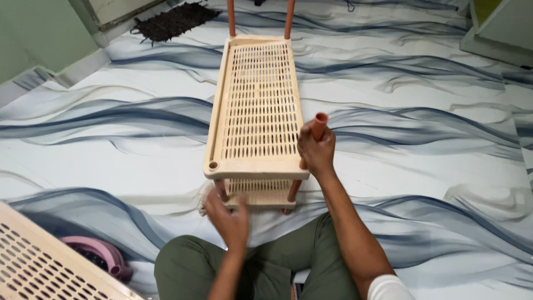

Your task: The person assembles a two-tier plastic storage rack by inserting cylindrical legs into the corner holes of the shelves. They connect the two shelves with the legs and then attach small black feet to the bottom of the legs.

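Note:
A cream plastic slatted shelf rack (256, 100) stands on the floor in front of me, with a lower shelf (261, 194) under it on orange tube legs. My right hand (316, 151) grips an orange tube leg (318, 125) standing upright at the top shelf's near right corner. My left hand (229, 219) hovers with fingers apart, holding nothing, just in front of the near left corner by the lower shelf. Two more orange tubes (231, 16) rise from the far corners. An empty round socket (214, 165) shows at the near left corner.
Another cream slatted shelf (44, 266) lies at the bottom left, with a pink plastic piece (100, 255) beside it. A dark mat (175, 21) lies at the far wall. The floor (422, 166) is glossy white with blue wave patterns. My green-trousered knees (266, 266) are in front.

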